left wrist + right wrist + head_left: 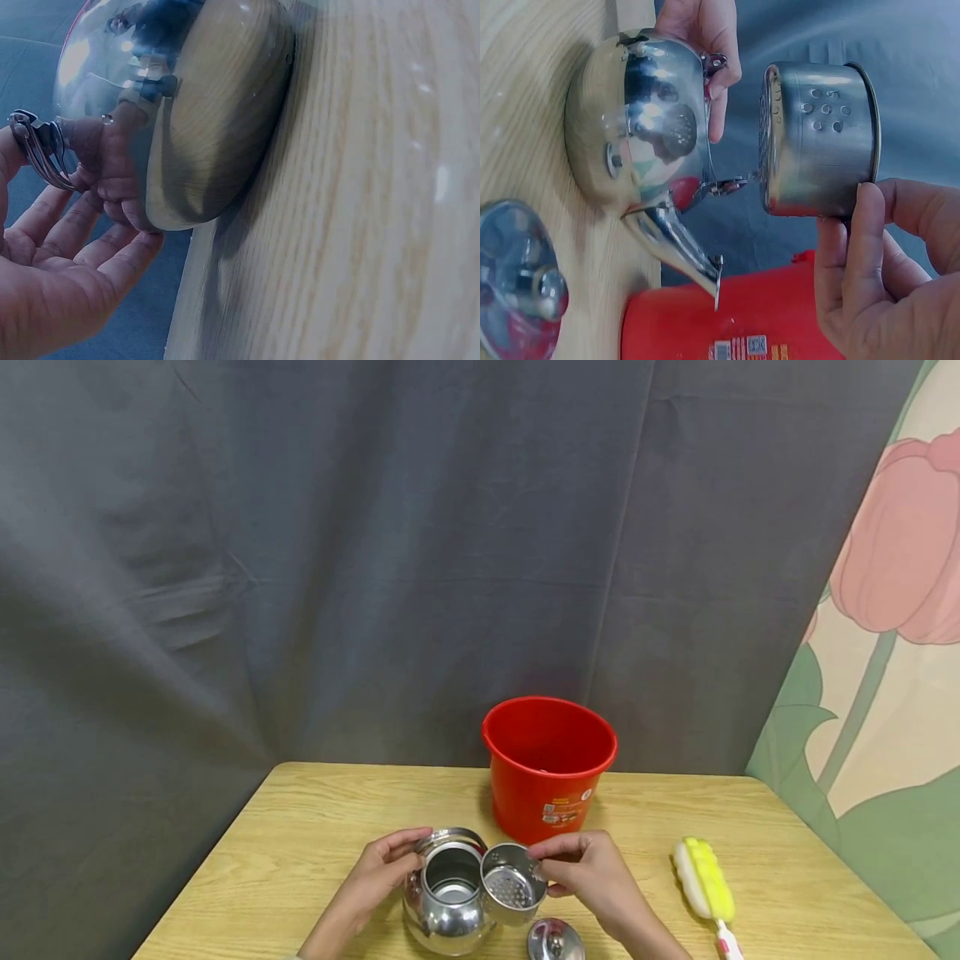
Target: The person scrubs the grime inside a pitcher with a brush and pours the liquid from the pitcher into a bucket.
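Observation:
A shiny round steel teapot (444, 925) stands uncovered on the table, its mouth facing up. My left hand (377, 874) holds it at the left, thumb and fingers around the folded handle by the rim; in the left wrist view other fingertips touch its polished side (217, 112). Between thumb and fingers, my right hand (592, 878) pinches the rim of a steel strainer basket (512, 887) with a perforated bottom. The basket is raised just right of the teapot's mouth, and the right wrist view shows its side holes. The teapot's spout (676, 244) appears in that view too.
The round lid with a knob (555, 941) lies on the table below the strainer. Behind stands a red bucket (551, 806). A yellow and white brush (703, 881) lies at the right. A grey curtain (420, 568) hangs beyond the wooden table (337, 810).

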Action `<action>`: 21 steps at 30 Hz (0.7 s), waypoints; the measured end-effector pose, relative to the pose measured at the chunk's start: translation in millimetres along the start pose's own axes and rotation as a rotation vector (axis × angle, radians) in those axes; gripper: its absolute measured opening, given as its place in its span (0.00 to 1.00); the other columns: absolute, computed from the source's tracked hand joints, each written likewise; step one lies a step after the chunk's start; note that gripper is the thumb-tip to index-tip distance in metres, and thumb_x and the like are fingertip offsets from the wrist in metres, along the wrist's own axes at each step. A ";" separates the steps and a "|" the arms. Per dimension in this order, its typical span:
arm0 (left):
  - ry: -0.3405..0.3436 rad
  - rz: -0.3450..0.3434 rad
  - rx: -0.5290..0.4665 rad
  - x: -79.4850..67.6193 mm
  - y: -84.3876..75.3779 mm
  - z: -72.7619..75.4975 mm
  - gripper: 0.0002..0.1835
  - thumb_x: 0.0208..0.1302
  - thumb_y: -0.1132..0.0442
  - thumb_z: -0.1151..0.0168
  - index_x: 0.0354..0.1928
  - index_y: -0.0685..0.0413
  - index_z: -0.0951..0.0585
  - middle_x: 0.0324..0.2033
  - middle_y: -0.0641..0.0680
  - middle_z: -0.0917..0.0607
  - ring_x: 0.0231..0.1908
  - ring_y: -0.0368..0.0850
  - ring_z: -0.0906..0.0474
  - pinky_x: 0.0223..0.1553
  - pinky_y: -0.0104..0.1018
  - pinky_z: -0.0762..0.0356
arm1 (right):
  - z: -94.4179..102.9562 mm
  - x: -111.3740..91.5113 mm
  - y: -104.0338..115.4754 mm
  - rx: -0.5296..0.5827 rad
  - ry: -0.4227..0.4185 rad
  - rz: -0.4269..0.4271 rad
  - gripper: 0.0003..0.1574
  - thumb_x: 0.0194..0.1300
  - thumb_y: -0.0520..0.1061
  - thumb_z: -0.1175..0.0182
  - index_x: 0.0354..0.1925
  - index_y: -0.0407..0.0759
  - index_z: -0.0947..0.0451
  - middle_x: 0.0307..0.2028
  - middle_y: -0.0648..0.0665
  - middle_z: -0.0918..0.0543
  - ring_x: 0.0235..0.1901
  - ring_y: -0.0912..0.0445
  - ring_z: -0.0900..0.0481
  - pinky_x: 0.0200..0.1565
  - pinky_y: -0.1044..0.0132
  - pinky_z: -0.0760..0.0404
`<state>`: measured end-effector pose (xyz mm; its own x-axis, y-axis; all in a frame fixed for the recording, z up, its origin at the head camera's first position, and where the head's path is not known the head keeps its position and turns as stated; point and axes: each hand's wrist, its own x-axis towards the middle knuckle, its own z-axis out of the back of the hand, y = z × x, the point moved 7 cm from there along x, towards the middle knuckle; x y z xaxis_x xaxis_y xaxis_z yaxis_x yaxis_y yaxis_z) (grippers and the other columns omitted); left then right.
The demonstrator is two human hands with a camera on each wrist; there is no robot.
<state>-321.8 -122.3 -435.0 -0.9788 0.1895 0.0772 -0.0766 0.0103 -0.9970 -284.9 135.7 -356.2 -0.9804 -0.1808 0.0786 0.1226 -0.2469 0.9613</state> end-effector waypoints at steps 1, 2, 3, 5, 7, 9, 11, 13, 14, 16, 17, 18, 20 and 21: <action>-0.001 0.000 0.004 -0.3 0.4 0.0 0.25 0.57 0.67 0.42 0.59 0.63 0.27 0.54 0.61 0.22 0.52 0.46 0.26 0.45 0.29 0.27 | -2.2 1.3 0.7 0.002 0.001 0.004 0.13 0.51 0.33 0.39 0.38 0.30 0.17 0.33 0.42 0.15 0.28 0.55 0.21 0.28 0.63 0.19; -0.003 0.000 0.006 -0.4 0.8 0.0 0.25 0.57 0.67 0.42 0.59 0.63 0.27 0.54 0.61 0.22 0.52 0.46 0.26 0.45 0.29 0.27 | -4.4 2.6 1.5 0.005 0.002 0.006 0.13 0.51 0.33 0.39 0.38 0.30 0.17 0.33 0.42 0.15 0.27 0.55 0.21 0.28 0.64 0.19; -0.005 0.001 0.008 -0.3 1.0 0.0 0.25 0.57 0.67 0.42 0.59 0.63 0.27 0.54 0.61 0.22 0.52 0.46 0.26 0.44 0.29 0.27 | -6.5 3.8 2.4 0.008 0.002 0.010 0.13 0.51 0.33 0.39 0.37 0.30 0.17 0.33 0.42 0.15 0.27 0.55 0.21 0.28 0.64 0.19; -0.009 0.002 0.013 0.1 1.0 0.0 0.25 0.57 0.67 0.42 0.59 0.63 0.27 0.54 0.61 0.22 0.51 0.44 0.25 0.43 0.28 0.27 | -10.5 6.4 3.8 0.011 0.001 0.017 0.12 0.51 0.33 0.38 0.37 0.30 0.17 0.32 0.41 0.15 0.27 0.55 0.21 0.28 0.64 0.19; -0.012 0.001 0.017 0.3 1.1 0.3 0.25 0.57 0.68 0.42 0.59 0.63 0.27 0.54 0.60 0.22 0.48 0.42 0.26 0.40 0.27 0.27 | -14.8 9.2 5.0 0.013 0.001 0.024 0.12 0.50 0.33 0.38 0.36 0.31 0.17 0.32 0.41 0.15 0.26 0.55 0.21 0.27 0.64 0.19; -0.015 0.004 0.016 0.7 0.9 0.7 0.25 0.56 0.68 0.42 0.59 0.63 0.26 0.54 0.60 0.22 0.45 0.40 0.26 0.36 0.26 0.29 | -19.2 11.8 5.9 0.010 0.006 0.034 0.11 0.50 0.33 0.38 0.36 0.31 0.17 0.32 0.41 0.15 0.26 0.56 0.21 0.27 0.64 0.19; -0.016 0.004 0.016 0.8 1.1 0.9 0.25 0.56 0.69 0.42 0.59 0.63 0.26 0.53 0.60 0.21 0.41 0.39 0.27 0.31 0.25 0.31 | -23.2 14.3 6.6 0.008 0.012 0.038 0.11 0.50 0.33 0.38 0.35 0.31 0.17 0.31 0.42 0.15 0.26 0.56 0.21 0.27 0.65 0.19; -0.017 0.005 0.016 0.9 1.3 1.2 0.25 0.56 0.69 0.42 0.59 0.63 0.26 0.53 0.60 0.21 0.40 0.39 0.27 0.29 0.25 0.34 | -26.9 16.8 7.7 0.008 0.018 0.042 0.11 0.51 0.33 0.38 0.35 0.31 0.17 0.31 0.42 0.15 0.25 0.56 0.22 0.27 0.65 0.19; -0.018 0.007 0.014 0.9 1.4 1.3 0.25 0.56 0.69 0.42 0.59 0.63 0.26 0.53 0.60 0.21 0.39 0.38 0.28 0.27 0.25 0.35 | -28.5 17.8 8.3 0.007 0.021 0.045 0.10 0.50 0.33 0.38 0.35 0.31 0.17 0.31 0.42 0.15 0.25 0.56 0.22 0.27 0.65 0.19; -0.016 0.008 0.010 1.0 1.3 1.2 0.25 0.56 0.69 0.42 0.59 0.63 0.27 0.53 0.60 0.21 0.37 0.38 0.28 0.27 0.24 0.36 | -31.1 19.9 9.3 0.009 0.021 0.046 0.10 0.50 0.33 0.38 0.34 0.31 0.17 0.30 0.41 0.15 0.25 0.57 0.22 0.27 0.65 0.19; -0.014 0.008 0.009 0.9 1.2 1.1 0.25 0.56 0.69 0.42 0.59 0.63 0.27 0.53 0.60 0.21 0.37 0.37 0.28 0.27 0.24 0.36 | -32.3 21.1 9.9 0.010 0.020 0.046 0.10 0.50 0.33 0.38 0.34 0.31 0.17 0.30 0.41 0.15 0.24 0.57 0.22 0.27 0.65 0.19; -0.013 0.009 0.009 0.8 1.1 1.0 0.25 0.56 0.69 0.42 0.59 0.63 0.27 0.53 0.60 0.21 0.36 0.37 0.28 0.26 0.24 0.36 | -33.3 22.0 10.1 0.009 0.020 0.048 0.10 0.50 0.33 0.38 0.34 0.31 0.17 0.30 0.41 0.15 0.24 0.57 0.22 0.27 0.64 0.19; -0.009 0.011 0.007 0.7 0.9 0.8 0.26 0.56 0.69 0.42 0.59 0.63 0.27 0.53 0.61 0.21 0.35 0.36 0.28 0.26 0.24 0.36 | -35.2 23.9 10.4 0.006 0.015 0.049 0.11 0.49 0.33 0.38 0.34 0.31 0.16 0.30 0.41 0.15 0.23 0.57 0.22 0.27 0.64 0.19; -0.008 0.011 0.009 0.7 0.9 0.8 0.26 0.56 0.69 0.42 0.60 0.63 0.27 0.53 0.61 0.22 0.35 0.36 0.28 0.26 0.24 0.37 | -36.2 24.9 10.4 0.006 0.011 0.053 0.11 0.49 0.33 0.38 0.34 0.31 0.16 0.29 0.41 0.15 0.23 0.57 0.22 0.26 0.65 0.19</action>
<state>-322.7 -122.9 -435.8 -0.9812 0.1813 0.0666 -0.0677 -0.0001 -0.9977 -302.4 94.2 -353.8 -0.9707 -0.2043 0.1262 0.1730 -0.2306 0.9575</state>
